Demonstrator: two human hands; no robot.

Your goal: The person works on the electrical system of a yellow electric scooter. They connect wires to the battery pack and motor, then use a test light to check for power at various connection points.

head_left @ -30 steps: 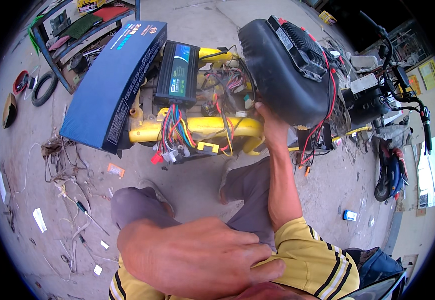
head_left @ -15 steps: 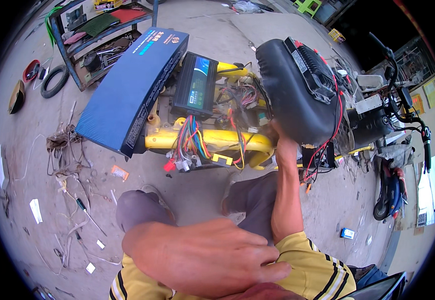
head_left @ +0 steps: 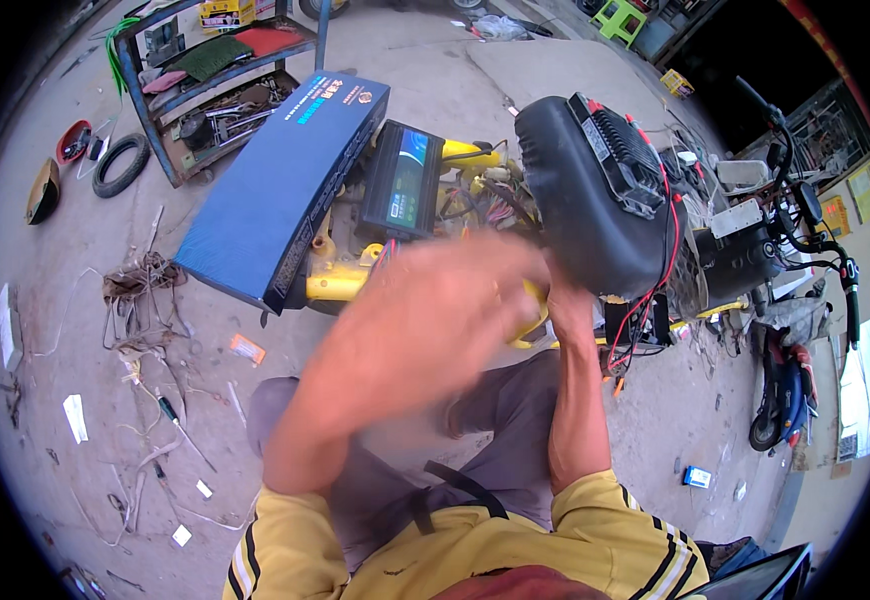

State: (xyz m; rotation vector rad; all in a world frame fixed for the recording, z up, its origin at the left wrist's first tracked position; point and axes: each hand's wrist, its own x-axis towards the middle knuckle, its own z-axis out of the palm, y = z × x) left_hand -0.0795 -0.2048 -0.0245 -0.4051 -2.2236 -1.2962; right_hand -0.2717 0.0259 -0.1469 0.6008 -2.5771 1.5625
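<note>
My left hand [head_left: 460, 295] is blurred above the wiring [head_left: 485, 205] and yellow metal frame [head_left: 333, 283] of a partly dismantled electric two-wheeler; its fingers are smeared. My right hand [head_left: 567, 300] reaches beneath the black padded seat [head_left: 580, 235], fingertips hidden. A black finned device [head_left: 620, 160] with red and black leads lies on that seat. A black box with a blue label [head_left: 385, 180] sits among the wires in the middle of the frame. A long dark-blue carton [head_left: 275, 180] lies across the frame's left end.
A metal tool cart [head_left: 150, 90] stands back left, near a loose tyre [head_left: 105, 180]. Handlebars [head_left: 845, 300] stick out at the right, near another scooter [head_left: 780, 400]. A screwdriver [head_left: 180, 430], scattered wires and scraps lie on the floor [head_left: 85, 320]. A green stool [head_left: 615, 20] is far back.
My left hand has swung up and forward from my lap to the wiring. My right hand stays by the seat. The whole scene sits slightly lower and farther right as my view shifts.
</note>
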